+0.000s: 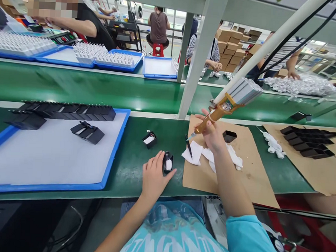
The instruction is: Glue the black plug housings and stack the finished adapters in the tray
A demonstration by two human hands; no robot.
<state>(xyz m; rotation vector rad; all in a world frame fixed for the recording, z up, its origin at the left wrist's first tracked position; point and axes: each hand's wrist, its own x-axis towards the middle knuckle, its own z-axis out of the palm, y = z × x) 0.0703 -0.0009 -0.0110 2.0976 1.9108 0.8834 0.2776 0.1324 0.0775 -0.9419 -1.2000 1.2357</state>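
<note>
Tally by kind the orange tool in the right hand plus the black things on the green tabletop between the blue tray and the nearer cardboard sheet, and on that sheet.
Orange syringe-like tool: 1
Black cases with white inside: 2
Black pen-like tool: 1
Black box: 1
Total: 5

This is a factory assembly floor — long green-topped benches (132,172), blue-rimmed trays (159,68) bearing rows of small white parts (113,58), a person (159,26) seated on a red stool (158,50), other workers (101,33) at benches, and stacked cardboard boxes (231,47) behind.
</note>
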